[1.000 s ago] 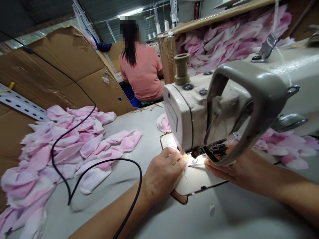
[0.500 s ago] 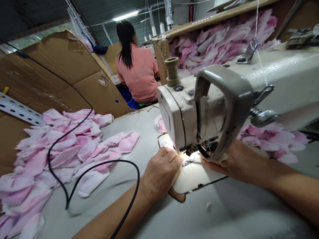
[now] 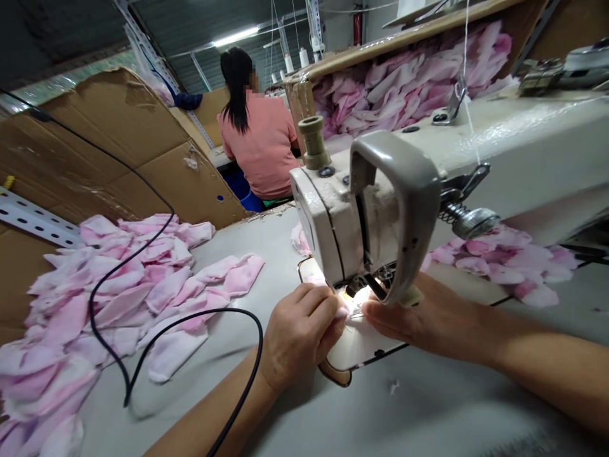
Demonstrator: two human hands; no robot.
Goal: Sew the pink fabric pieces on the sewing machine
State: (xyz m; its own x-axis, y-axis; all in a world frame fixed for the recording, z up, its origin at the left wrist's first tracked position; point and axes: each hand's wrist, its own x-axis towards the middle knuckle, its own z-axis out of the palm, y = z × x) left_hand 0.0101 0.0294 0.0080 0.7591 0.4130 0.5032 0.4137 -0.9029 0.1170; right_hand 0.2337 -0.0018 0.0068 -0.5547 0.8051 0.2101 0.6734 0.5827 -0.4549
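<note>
Under the lit head of a white sewing machine [image 3: 324, 238] lies a small pink-and-white fabric piece [image 3: 349, 304], mostly covered by my hands and the presser foot. My left hand [image 3: 304, 330] is closed on its left side, with a bit of cloth showing at the fingertips. From the right, my right hand [image 3: 419, 314] reaches in close to the needle area, thumb and fingers drawn together at the cloth's right edge. The machine's grey curved guard [image 3: 416, 209] hides part of that hand.
Pink-and-white fabric pieces [image 3: 157, 279] pile up on the left of the table, with more petal-like pieces [image 3: 509, 260] behind my right hand. A black cable [image 3: 259, 330] loops above my left forearm. Beyond a cardboard panel [image 3: 118, 146], a person in a pink shirt [image 3: 261, 139] sits facing away.
The view has shifted slightly, so the machine appears farther left. My right hand has moved left, closer to the needle and my left hand. My left hand stays closed at the cloth.
</note>
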